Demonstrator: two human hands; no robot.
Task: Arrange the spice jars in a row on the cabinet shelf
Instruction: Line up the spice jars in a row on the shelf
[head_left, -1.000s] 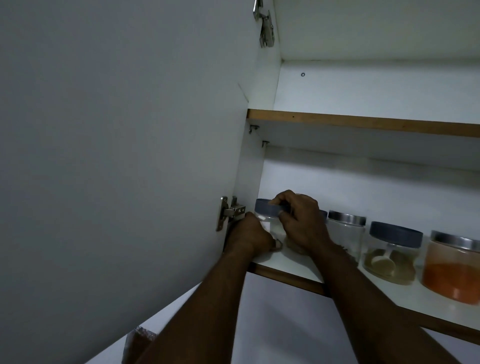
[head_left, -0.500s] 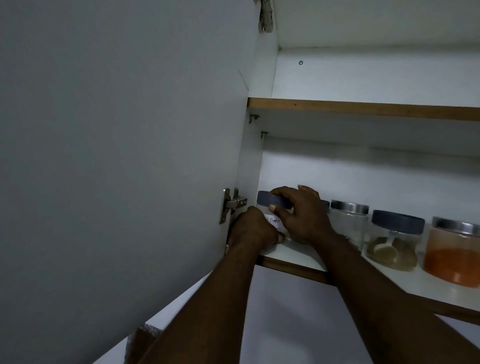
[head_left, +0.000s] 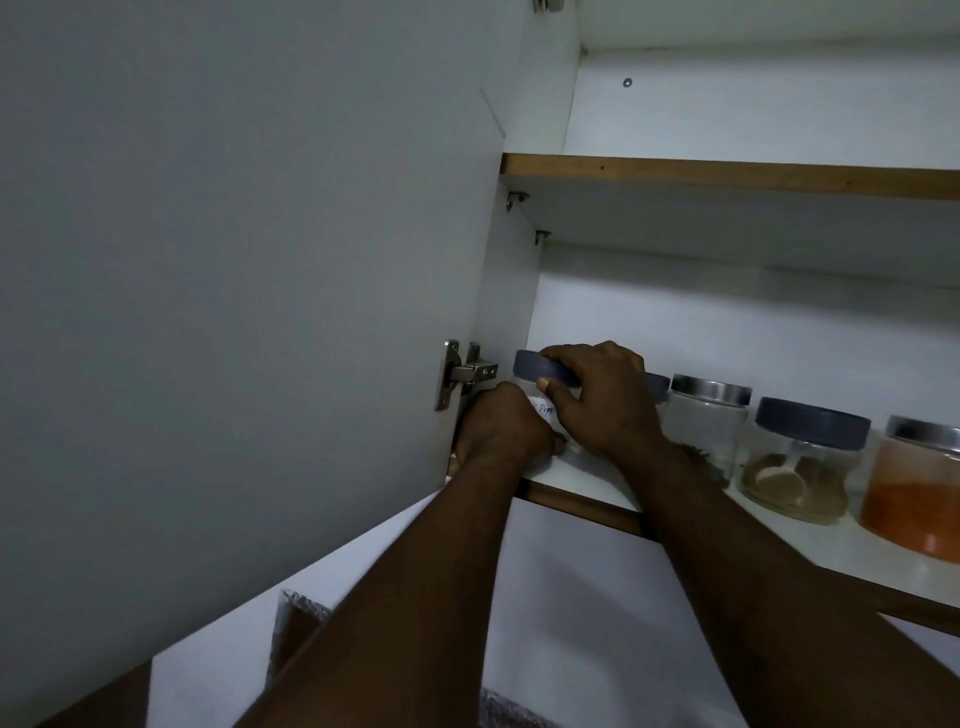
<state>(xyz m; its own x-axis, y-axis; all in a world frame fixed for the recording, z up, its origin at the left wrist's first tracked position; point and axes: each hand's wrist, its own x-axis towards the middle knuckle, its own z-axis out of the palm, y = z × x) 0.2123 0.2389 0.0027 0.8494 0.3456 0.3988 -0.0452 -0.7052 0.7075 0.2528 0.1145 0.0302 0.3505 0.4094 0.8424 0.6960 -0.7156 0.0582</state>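
Observation:
A clear spice jar with a grey lid (head_left: 535, 366) and a white paper label stands at the far left end of the lower cabinet shelf (head_left: 582, 475). My right hand (head_left: 602, 397) grips its lid and side from the right. My left hand (head_left: 501, 428) holds its lower left side. To the right stand a jar mostly hidden behind my right hand (head_left: 657, 387), a silver-lidded jar (head_left: 706, 423), a grey-lidded jar of tan powder with a scoop (head_left: 802, 465), and a jar of orange powder (head_left: 917, 491).
The open cabinet door (head_left: 234, 312) fills the left, hung on a metal hinge (head_left: 462, 376) close to my left hand. An upper shelf (head_left: 727, 179) runs overhead. The cabinet's side wall (head_left: 506, 291) stands just left of the held jar.
Both hands stay on the leftmost jar; my right hand's fingers have shifted further over the lid, and the paper label now shows between the hands. The camera has tilted slightly.

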